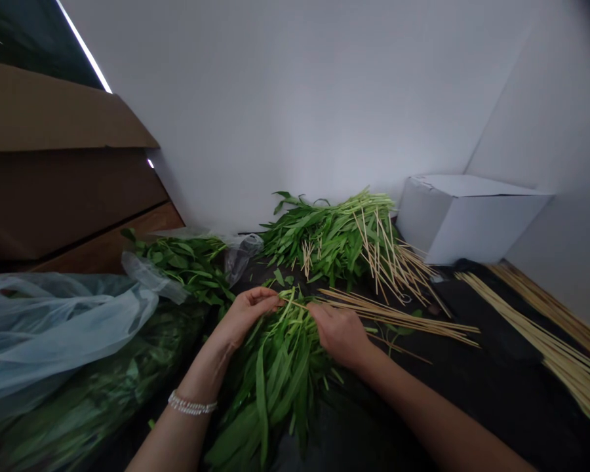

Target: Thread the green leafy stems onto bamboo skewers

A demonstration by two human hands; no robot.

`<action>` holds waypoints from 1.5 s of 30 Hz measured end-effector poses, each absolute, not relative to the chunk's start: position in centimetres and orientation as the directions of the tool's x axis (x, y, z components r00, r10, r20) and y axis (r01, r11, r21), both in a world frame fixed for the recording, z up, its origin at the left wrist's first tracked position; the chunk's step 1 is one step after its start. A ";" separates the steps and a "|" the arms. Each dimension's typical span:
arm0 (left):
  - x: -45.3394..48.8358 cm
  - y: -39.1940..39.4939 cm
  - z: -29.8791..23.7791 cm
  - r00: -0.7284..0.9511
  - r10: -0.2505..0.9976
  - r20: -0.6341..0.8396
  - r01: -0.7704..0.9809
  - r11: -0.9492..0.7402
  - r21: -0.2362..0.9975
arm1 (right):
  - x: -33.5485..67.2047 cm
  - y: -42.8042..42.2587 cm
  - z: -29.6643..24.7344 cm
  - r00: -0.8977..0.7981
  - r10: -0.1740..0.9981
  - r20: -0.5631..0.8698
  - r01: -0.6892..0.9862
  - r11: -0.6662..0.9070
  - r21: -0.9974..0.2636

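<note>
The left hand (248, 313) pinched the stem ends of the bunch (280, 373), its fingers curled almost closed. The right hand (339, 335) was clenched round the same stems. The bunch lay on the dark surface (472, 393) between both forearms. Behind it lay two more heaps of greens: a pile (324, 239) stuck with skewers and one in a bag (187, 262). There was one white box (467, 219).
</note>
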State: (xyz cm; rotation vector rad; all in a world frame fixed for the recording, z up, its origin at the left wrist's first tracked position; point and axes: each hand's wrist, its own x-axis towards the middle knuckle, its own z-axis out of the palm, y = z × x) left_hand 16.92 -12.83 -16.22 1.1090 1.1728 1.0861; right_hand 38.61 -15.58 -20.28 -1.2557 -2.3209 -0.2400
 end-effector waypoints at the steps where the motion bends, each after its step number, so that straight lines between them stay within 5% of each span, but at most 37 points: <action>1: 16.9 -12.9 -16.2 0.070 0.989 -0.127 -0.037 0.129 0.991 | 38.6 -15.6 -20.3 -0.462 0.737 0.494 0.821 0.565 -0.075; 27: 17.3 -13.1 -16.3 0.118 0.982 -0.145 0.074 0.137 0.988 | 38.4 -15.5 -20.8 -0.482 0.719 0.500 0.795 0.599 -0.094; 35: 16.7 -12.7 -16.0 0.270 0.957 -0.105 -0.028 0.116 0.993 | 38.9 -15.4 -20.4 -0.438 0.605 0.665 0.765 0.639 -0.078; 45: 17.4 -14.0 -15.9 0.354 0.935 -0.014 0.345 -0.116 0.931 | 39.0 -15.8 -19.7 -0.454 0.536 0.712 0.742 0.670 -0.031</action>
